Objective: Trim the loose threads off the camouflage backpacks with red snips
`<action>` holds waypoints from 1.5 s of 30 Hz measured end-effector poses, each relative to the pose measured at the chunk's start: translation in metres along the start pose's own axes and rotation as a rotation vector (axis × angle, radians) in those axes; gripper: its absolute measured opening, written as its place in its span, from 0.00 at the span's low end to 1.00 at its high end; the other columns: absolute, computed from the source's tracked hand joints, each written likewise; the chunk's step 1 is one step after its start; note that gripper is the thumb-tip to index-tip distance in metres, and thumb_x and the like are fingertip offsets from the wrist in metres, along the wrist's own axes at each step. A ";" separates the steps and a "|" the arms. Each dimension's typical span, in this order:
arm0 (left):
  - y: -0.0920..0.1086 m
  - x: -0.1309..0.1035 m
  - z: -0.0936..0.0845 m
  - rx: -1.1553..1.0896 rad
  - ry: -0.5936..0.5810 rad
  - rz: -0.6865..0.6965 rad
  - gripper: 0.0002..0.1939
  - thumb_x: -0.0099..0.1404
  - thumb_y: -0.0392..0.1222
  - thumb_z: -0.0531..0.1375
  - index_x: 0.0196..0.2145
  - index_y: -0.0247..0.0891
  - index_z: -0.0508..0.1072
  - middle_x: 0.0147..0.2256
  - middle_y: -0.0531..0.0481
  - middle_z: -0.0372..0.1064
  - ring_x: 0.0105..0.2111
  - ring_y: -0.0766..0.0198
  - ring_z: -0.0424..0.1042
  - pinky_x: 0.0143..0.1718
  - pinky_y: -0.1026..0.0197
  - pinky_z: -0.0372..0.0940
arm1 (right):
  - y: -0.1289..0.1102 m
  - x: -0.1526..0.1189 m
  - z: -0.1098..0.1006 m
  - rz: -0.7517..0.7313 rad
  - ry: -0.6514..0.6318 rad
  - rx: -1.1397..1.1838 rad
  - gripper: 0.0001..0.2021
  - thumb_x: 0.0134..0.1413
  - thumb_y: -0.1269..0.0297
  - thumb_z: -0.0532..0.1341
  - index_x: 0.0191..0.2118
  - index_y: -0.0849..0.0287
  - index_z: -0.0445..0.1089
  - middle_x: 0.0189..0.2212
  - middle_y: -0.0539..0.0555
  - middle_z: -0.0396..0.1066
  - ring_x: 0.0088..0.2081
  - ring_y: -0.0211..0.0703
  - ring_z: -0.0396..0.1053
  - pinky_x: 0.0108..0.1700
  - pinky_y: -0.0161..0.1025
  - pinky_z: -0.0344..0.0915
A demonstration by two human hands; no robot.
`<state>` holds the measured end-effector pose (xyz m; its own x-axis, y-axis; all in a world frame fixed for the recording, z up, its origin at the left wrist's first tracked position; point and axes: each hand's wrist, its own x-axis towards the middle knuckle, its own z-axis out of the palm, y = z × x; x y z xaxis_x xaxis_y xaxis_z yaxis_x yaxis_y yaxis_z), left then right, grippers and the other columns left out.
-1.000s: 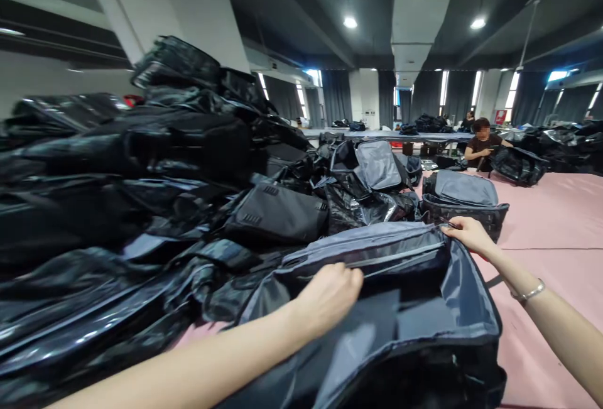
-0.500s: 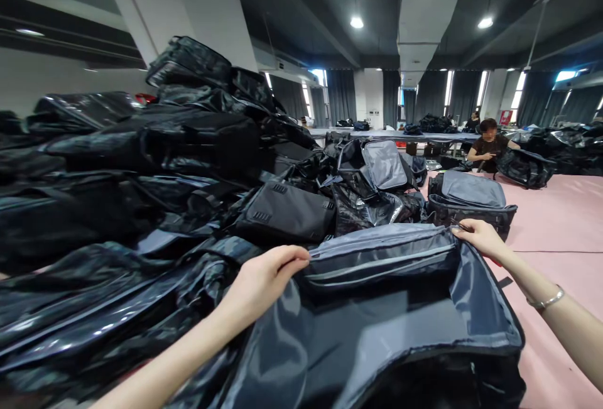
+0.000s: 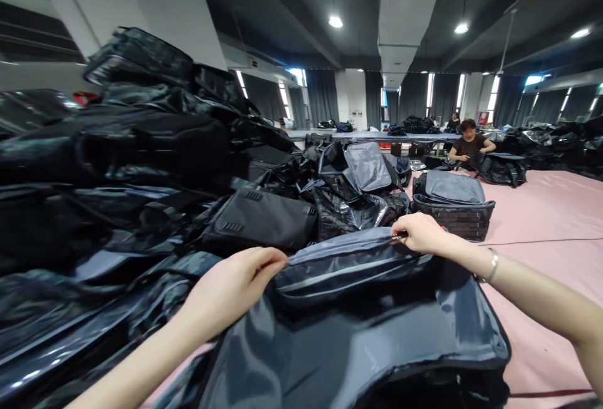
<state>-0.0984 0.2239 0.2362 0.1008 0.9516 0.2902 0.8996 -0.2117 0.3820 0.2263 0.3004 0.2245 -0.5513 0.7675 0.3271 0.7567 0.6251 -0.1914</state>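
Note:
An opened dark bag with a shiny grey-blue lining lies in front of me, its inside facing up. My left hand pinches the left end of its far edge between thumb and fingers. Farther right on that same edge, my right hand is closed on the lining's rim, with a small dark item, perhaps scissors or a zip pull, showing at the fingertips. Pale strips of trim run along the inner far wall between both hands.
Dark camouflage bags are heaped high on the left. Beyond my hands lie a black bag and an open grey-lined bag on the pink table. A person handles a bag at the back right.
My right hand has moved left along the bag's far edge, nearer to my left hand, which still holds its end. The view has turned slightly to the right.

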 end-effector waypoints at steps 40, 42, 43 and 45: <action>0.078 0.085 0.073 -0.683 -0.677 -0.023 0.13 0.42 0.47 0.63 0.20 0.34 0.71 0.20 0.54 0.65 0.22 0.67 0.60 0.29 0.63 0.58 | -0.002 -0.040 0.048 -0.154 0.490 0.103 0.11 0.53 0.72 0.61 0.43 0.59 0.66 0.38 0.57 0.65 0.41 0.46 0.63 0.42 0.42 0.63; 0.078 0.085 0.073 -0.688 -0.691 -0.021 0.12 0.42 0.47 0.63 0.20 0.34 0.71 0.20 0.55 0.64 0.22 0.68 0.59 0.28 0.64 0.57 | -0.002 -0.041 0.053 -0.149 0.503 0.072 0.09 0.53 0.72 0.61 0.41 0.58 0.67 0.38 0.56 0.66 0.40 0.46 0.63 0.42 0.42 0.62; 0.078 0.085 0.073 -0.690 -0.694 -0.019 0.12 0.42 0.47 0.63 0.20 0.34 0.70 0.19 0.55 0.63 0.21 0.68 0.58 0.28 0.64 0.56 | -0.002 -0.041 0.055 -0.142 0.512 0.055 0.08 0.53 0.72 0.61 0.40 0.58 0.67 0.38 0.56 0.66 0.40 0.46 0.63 0.41 0.42 0.62; 0.077 0.085 0.074 -0.693 -0.695 -0.014 0.12 0.42 0.46 0.63 0.19 0.34 0.69 0.19 0.55 0.62 0.21 0.69 0.57 0.27 0.65 0.55 | -0.005 -0.042 0.059 -0.122 0.532 0.024 0.07 0.53 0.72 0.61 0.39 0.58 0.68 0.37 0.56 0.67 0.39 0.46 0.62 0.40 0.42 0.61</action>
<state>0.0109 0.3046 0.2255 0.5193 0.8272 -0.2145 0.4760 -0.0716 0.8765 0.2252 0.2738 0.1576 -0.3755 0.5154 0.7703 0.6869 0.7128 -0.1421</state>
